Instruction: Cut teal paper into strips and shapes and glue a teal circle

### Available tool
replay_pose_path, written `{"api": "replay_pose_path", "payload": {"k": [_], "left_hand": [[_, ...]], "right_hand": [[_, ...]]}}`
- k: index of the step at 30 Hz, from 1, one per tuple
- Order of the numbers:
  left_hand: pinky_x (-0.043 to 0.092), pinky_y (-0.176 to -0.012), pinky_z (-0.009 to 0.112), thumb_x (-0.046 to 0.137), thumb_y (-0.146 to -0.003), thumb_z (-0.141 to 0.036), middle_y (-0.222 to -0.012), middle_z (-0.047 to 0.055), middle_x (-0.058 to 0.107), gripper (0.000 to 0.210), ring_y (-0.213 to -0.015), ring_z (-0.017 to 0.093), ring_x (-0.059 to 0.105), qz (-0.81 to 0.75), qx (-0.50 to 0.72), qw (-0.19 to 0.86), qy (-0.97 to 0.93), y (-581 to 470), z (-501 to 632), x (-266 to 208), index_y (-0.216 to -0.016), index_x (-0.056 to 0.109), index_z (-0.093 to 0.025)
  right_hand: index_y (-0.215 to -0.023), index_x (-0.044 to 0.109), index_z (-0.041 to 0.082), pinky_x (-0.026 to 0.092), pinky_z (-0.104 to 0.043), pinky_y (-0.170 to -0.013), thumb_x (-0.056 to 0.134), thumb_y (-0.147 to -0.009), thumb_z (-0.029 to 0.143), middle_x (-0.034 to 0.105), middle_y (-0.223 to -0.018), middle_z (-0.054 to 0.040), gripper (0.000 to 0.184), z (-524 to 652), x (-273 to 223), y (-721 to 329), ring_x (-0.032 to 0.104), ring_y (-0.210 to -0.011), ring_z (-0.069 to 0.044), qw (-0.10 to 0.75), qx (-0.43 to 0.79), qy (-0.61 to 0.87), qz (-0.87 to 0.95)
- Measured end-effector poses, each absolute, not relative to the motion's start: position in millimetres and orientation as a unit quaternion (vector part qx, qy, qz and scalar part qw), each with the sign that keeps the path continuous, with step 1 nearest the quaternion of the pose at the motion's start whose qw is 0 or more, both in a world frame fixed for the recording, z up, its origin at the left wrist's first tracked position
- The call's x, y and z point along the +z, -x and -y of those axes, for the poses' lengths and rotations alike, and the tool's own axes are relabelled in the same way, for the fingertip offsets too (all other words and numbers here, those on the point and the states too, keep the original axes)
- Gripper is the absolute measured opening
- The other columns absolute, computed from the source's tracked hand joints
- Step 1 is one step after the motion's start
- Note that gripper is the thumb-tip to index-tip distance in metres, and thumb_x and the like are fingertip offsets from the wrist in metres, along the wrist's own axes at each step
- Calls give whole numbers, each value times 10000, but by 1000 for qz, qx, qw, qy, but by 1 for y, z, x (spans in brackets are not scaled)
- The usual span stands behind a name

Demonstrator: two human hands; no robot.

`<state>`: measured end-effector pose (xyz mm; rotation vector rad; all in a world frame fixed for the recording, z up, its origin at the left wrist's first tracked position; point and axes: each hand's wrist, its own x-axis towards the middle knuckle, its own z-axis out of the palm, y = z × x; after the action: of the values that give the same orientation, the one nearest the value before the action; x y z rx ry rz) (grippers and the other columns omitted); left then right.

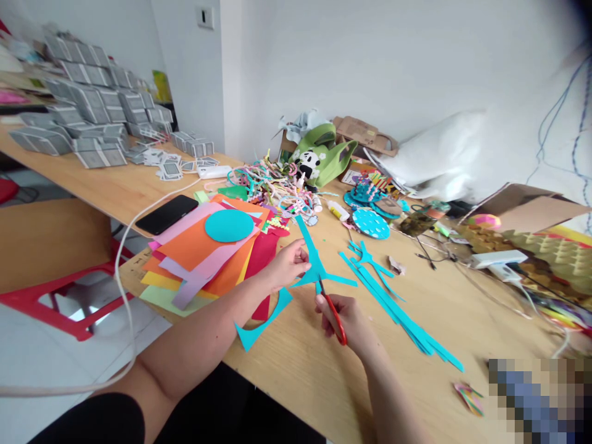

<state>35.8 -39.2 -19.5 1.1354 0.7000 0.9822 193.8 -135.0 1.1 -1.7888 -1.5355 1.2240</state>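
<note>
Pinched in my left hand is a turquoise paper piece with thin arms reaching out. My right hand holds red-handled scissors, their blades up against the lower part of that paper. A curved turquoise offcut lies below my left wrist. On the table to the right are long turquoise paper strips and a branching turquoise scrap. A turquoise paper oval rests on a pile of coloured sheets beyond my left forearm.
A black phone lies left of the sheets, with a white cable near it. Behind are tangled craft pieces, a green panda bag and a glue bottle. Grey folded boxes stack at far left; a red stool stands below.
</note>
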Motion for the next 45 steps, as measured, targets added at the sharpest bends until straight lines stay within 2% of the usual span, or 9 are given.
{"api": "replay_pose_path", "payload": {"k": [18, 28, 37, 45], "left_hand": [[408, -588, 205, 599, -708, -84, -815, -18, 508, 651, -672, 84, 518, -316, 437, 677, -500, -36, 40, -19, -1328, 424, -180], [388, -552, 194, 604, -702, -99, -814, -26, 492, 661, -653, 78, 497, -310, 426, 679, -512, -37, 43, -15, -1327, 392, -150], [400, -576, 205, 640, -674, -127, -808, -27, 505, 680, -654, 79, 507, -324, 422, 685, -498, -37, 42, -16, -1313, 415, -180], [410, -595, 209, 642, -668, -117, -781, -34, 505, 712, -654, 81, 508, -318, 418, 689, -499, -39, 44, -16, -1334, 398, -171]], "right_hand": [[-616, 548, 166, 306, -189, -345, 527, -745, 698, 518, -396, 17, 548, 136, 2, -194, 481, -323, -98, 236, 436, 672, 551], [-624, 552, 169, 323, -182, -352, 560, -745, 652, 546, -417, 13, 498, 136, 5, -193, 507, -342, -102, 230, 429, 674, 556], [-625, 549, 171, 302, -188, -337, 513, -741, 702, 530, -398, 18, 544, 136, 6, -189, 483, -321, -98, 232, 438, 675, 547], [-624, 554, 170, 338, -199, -358, 517, -741, 707, 561, -427, 2, 551, 136, 4, -191, 520, -347, -114, 238, 434, 673, 549]]}}
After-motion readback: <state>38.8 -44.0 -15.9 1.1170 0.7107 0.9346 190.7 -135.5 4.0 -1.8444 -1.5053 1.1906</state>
